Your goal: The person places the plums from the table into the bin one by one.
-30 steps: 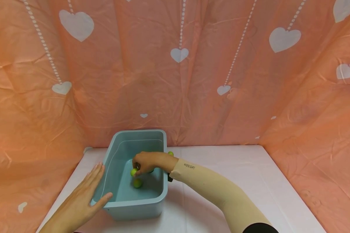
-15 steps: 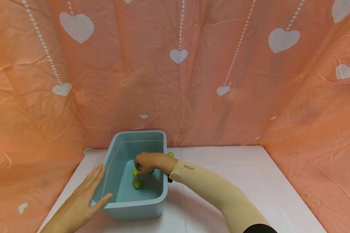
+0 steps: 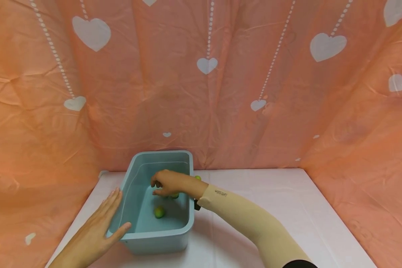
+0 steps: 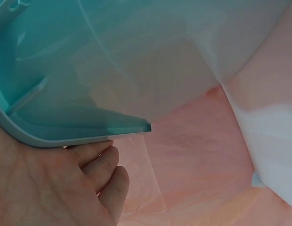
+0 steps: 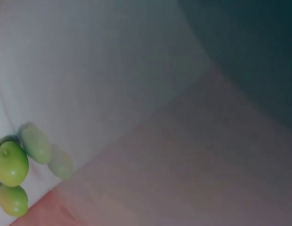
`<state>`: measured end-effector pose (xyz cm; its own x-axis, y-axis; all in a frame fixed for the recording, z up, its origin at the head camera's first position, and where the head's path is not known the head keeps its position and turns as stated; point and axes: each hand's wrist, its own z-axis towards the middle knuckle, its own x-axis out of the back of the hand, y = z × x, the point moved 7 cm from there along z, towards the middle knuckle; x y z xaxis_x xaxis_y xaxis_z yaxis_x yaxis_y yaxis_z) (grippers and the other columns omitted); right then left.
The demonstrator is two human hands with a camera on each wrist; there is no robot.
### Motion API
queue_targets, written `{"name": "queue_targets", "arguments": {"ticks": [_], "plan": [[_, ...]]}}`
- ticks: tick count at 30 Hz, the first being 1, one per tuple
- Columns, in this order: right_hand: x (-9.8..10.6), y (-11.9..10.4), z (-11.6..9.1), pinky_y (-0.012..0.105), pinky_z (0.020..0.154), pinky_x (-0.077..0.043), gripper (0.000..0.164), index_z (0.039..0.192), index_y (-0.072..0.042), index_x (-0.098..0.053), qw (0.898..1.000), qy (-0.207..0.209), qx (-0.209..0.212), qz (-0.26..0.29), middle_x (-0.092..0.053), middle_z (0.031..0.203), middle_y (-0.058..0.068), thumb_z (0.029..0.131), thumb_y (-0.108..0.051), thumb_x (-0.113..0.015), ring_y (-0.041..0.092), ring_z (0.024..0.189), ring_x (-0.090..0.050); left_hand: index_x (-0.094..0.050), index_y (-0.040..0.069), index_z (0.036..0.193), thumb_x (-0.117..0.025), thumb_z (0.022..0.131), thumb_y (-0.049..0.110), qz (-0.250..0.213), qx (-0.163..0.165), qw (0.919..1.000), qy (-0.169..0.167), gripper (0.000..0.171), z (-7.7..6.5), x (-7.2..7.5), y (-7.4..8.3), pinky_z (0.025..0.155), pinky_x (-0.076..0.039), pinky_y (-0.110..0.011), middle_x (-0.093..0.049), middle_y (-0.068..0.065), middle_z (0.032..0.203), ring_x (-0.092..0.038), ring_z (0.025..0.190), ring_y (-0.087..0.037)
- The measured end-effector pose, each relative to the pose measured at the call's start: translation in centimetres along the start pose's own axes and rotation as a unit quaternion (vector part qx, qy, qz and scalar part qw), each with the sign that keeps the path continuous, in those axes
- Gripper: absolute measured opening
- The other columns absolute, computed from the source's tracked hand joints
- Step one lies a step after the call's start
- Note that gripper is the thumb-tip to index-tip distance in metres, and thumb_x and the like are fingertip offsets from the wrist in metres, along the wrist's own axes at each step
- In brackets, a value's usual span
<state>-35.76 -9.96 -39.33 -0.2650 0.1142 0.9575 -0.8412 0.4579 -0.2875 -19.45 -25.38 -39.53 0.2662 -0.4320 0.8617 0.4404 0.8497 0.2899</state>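
Observation:
A blue-green plastic bin [image 3: 157, 234] stands on the table at the left of the head view. My left hand [image 3: 97, 227] lies along its near left corner, thumb and fingers spread; in the left wrist view, fingers [image 4: 113, 188] show beneath the bin's rim [image 4: 75, 141]. Inside the bin is my right hand [image 3: 171, 182], back upward, with a gap between thumb and bent fingers. One lime [image 3: 159, 212] rests on the bin floor in front of it. More green fruit [image 3: 175, 195] shows just under the palm, mostly hidden by the hand.
Beyond the bin's right wall, a lime [image 3: 198, 178] peeks out behind my right wrist. The right wrist view shows several limes [image 5: 12, 162] on the white tabletop [image 3: 254, 208]. An orange sheet with hearts [image 3: 221, 123] hangs around the table's back and sides.
The right thumb and fingers have parted and risen slightly from the lime they held. That lime no longer shows at the fingertips. The left hand keeps its place on the bin.

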Motion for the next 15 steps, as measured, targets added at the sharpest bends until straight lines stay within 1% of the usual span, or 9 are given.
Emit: {"name": "queue_targets", "arguments": {"ticks": [5,8,12,15], "plan": [[1.4,0.1,-0.4,0.014,0.087,-0.05,0.026,0.126,-0.006,-0.075,0.996,0.07,0.022,0.056,-0.073,0.114,0.005,0.105,-0.022,-0.073,0.009,0.1,-0.066,-0.029,0.001,0.169,-0.077,0.1,0.042,0.004,-0.002,1.0,-0.001,0.094,0.0,-0.2,0.0,0.117,0.005,-0.006,-0.025,-0.016,0.176,-0.001,0.162,-0.002],[2.3,0.4,-1.1,0.014,0.087,-0.051,0.025,0.126,-0.007,-0.074,0.991,0.104,0.019,0.086,-0.074,0.115,0.004,0.105,-0.021,-0.072,0.007,0.101,-0.067,-0.029,0.0,0.168,-0.077,0.099,0.041,0.007,-0.005,1.0,0.001,0.094,0.0,-0.3,0.0,0.118,0.005,-0.006,-0.025,-0.017,0.176,0.0,0.162,-0.001],[3.4,1.2,-2.3,0.016,0.088,-0.052,0.026,0.13,-0.007,-0.073,0.985,0.137,0.008,0.101,-0.074,0.117,0.004,0.107,-0.02,-0.07,0.01,0.104,-0.068,-0.029,0.0,0.168,-0.077,0.099,0.042,0.009,-0.006,0.9999,0.0,0.094,0.1,-0.3,-0.1,0.118,0.006,-0.006,-0.024,-0.017,0.176,0.001,0.162,-0.002],[4.2,2.0,-3.3,0.019,0.088,-0.053,0.027,0.13,-0.006,-0.072,0.981,0.161,0.008,0.11,-0.074,0.117,0.006,0.107,-0.018,-0.07,0.013,0.103,-0.069,-0.029,-0.001,0.168,-0.077,0.099,0.042,0.011,-0.006,0.9999,0.001,0.095,0.3,-0.3,-0.2,0.118,0.006,-0.007,-0.024,-0.018,0.176,0.002,0.161,0.0]]}}
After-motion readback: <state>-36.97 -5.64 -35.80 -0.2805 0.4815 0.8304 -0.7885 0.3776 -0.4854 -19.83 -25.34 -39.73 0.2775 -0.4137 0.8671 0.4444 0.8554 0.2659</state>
